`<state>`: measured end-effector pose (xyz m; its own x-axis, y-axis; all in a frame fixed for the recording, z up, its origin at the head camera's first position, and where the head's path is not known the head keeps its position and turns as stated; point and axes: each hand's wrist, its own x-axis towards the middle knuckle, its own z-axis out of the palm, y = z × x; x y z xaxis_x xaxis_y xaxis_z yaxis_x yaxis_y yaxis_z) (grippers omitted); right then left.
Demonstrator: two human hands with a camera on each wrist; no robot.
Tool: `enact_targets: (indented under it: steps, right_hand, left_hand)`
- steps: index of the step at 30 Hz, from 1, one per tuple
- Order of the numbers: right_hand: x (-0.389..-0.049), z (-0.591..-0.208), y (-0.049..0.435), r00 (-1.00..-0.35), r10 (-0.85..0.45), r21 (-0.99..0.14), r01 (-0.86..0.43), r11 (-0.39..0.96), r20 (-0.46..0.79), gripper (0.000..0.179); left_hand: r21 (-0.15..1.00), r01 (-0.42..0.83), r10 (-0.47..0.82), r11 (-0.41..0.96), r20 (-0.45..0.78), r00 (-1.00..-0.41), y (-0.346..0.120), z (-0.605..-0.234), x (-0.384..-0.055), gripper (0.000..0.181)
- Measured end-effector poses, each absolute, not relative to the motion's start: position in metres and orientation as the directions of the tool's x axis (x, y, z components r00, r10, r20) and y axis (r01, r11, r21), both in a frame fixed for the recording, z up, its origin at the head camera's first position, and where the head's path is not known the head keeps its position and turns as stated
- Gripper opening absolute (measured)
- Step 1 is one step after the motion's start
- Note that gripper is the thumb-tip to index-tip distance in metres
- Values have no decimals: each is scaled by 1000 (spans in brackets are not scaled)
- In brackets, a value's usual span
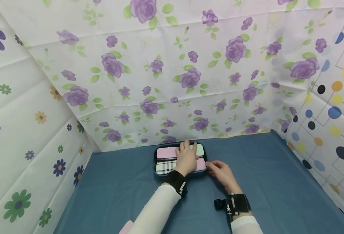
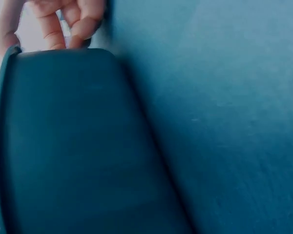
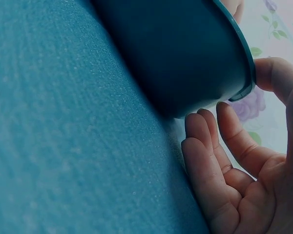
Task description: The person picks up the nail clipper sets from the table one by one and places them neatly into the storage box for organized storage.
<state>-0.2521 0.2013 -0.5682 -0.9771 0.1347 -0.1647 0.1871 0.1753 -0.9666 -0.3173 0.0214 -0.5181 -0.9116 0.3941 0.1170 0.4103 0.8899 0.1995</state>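
Observation:
A dark blue-green storage bin point(image 1: 154, 162) holds several flat-topped boxes. Among them are a pink box point(image 1: 166, 152), a black-and-white plaid box point(image 1: 163, 168), a mint-green box point(image 1: 200, 149) and another pink box point(image 1: 201, 164). My left hand point(image 1: 186, 159) lies over the middle of these boxes, fingers spread, hiding part of them. At the bin's right end is my right hand point(image 1: 221, 172). In the right wrist view its thumb point(image 3: 278, 75) touches the rim, and the fingers point(image 3: 200, 131) lie near or against the outer end wall. The left wrist view shows the bin's long side wall point(image 2: 78, 131).
A blue cloth point(image 1: 113, 195) covers the table. Flowered sheeting point(image 1: 160, 81) hangs behind it, with patterned sheets on both sides. The bin stands close to the back edge. Beside the left sleeve, a pink object point(image 1: 126, 227) shows only partly.

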Motion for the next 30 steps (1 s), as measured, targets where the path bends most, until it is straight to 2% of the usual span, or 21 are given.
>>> enact_targets:
  steps: [12,22,30]
  right_hand:
    - [-253,-566,202,-978,138,-967,180,180,-156,49]
    - [-254,-568,203,-976,139,-964,194,184,-169,48]
    - [-255,-568,200,-975,143,-965,196,173,-172,48]
  left_hand:
    - [95,426,406,900,178,-896,19,-516,-312,59]
    - [320,566,532,760,195,-824,-16,-506,-297,56]
    - [458,556,524,694,209,-826,-48,-499,-282,54]
